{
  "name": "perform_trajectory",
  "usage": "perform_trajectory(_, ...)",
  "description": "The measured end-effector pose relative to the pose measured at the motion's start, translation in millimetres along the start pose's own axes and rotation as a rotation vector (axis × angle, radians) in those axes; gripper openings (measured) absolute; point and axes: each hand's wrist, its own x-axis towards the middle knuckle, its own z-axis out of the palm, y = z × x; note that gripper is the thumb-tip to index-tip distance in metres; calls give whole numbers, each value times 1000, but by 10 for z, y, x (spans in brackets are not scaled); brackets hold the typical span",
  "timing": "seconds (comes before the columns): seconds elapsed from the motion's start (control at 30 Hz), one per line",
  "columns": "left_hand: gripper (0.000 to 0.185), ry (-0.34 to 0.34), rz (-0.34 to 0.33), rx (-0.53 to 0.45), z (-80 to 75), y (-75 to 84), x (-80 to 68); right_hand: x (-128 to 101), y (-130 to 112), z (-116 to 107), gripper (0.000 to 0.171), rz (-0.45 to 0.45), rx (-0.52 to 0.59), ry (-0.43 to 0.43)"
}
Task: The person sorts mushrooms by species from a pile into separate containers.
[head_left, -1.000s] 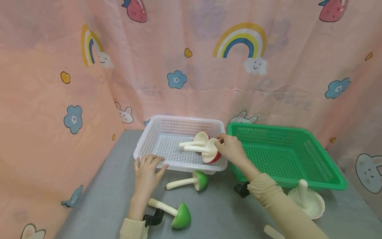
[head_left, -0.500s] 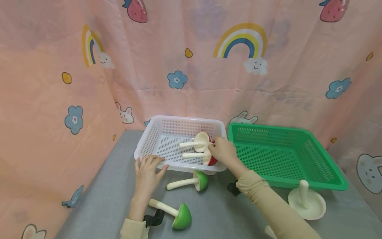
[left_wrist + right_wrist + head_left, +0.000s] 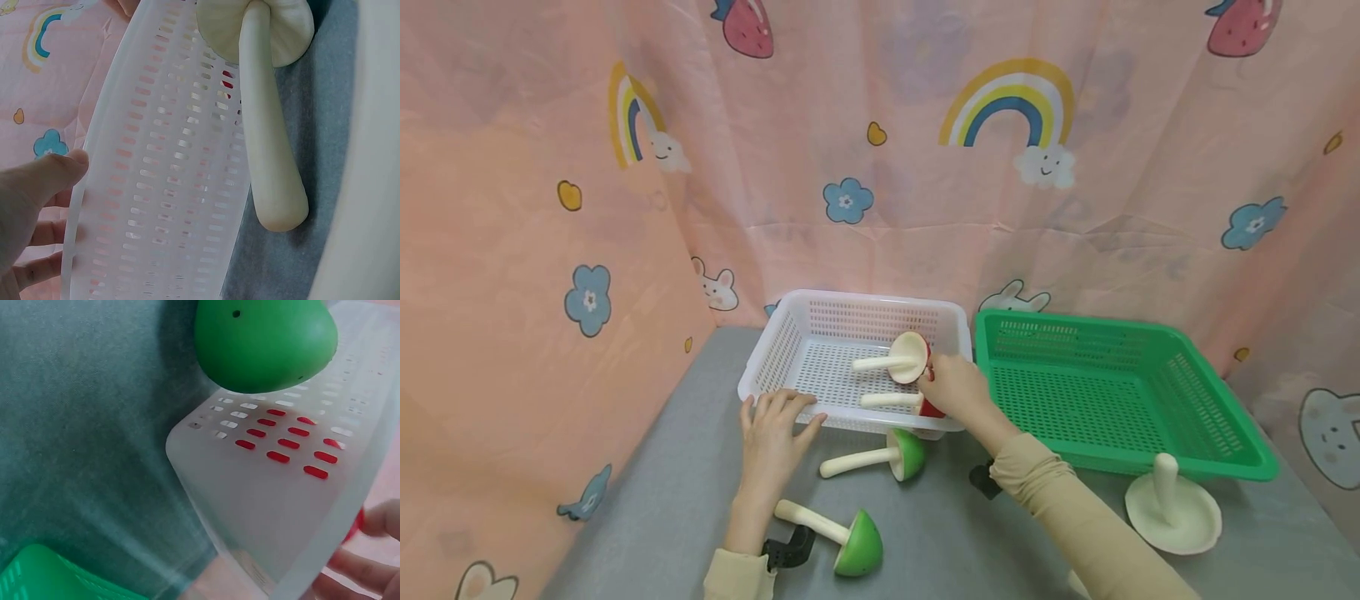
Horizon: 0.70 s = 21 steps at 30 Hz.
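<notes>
Mushroom (image 3: pixel 901 400) with the red cap lies inside the white basket (image 3: pixel 790 329), low against its near right corner, and the right hand (image 3: pixel 952 388) is curled over that cap, fingers wrapped on it so that only a sliver of red shows below the knuckles. Its pale stem runs straight out from the grip toward the left, nearly level with the basket floor, so the long axis lies crosswise to the forearm that comes in from the lower right. A second mushroom (image 3: pixel 895 361) with a pale cap underside facing the viewer lies just beyond the grip, its stem also pointing left and almost parallel to the held one. To the right of the grip sits the green basket (image 3: pixel 1225 433), just beside the white one. The left hand (image 3: pixel 772 433) rests with relaxed, spread fingers on the near rim of the white basket, well to the left of the grip and holding nothing; the right hand is plainly the nearer one. Just below the grip, outside the basket wall on the grey table (image 3: pixel 647 500), lies a green-capped mushroom (image 3: pixel 891 453), stem pointing left, and another green one (image 3: pixel 846 537) lies nearer the left wrist. A white mushroom (image 3: pixel 1171 508) stands cap-down, stem up, well off to the right of the grip.
</notes>
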Motion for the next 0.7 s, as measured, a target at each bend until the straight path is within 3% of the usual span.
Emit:
perform_trajectory(0.33,25,20,11,-6,4,7,-6,-114,25,-72,18,-34,22,-46)
perform_trajectory(0.7,24,0,5,-18,-14,16,-1,-446,104,-301,29,-54,90,22)
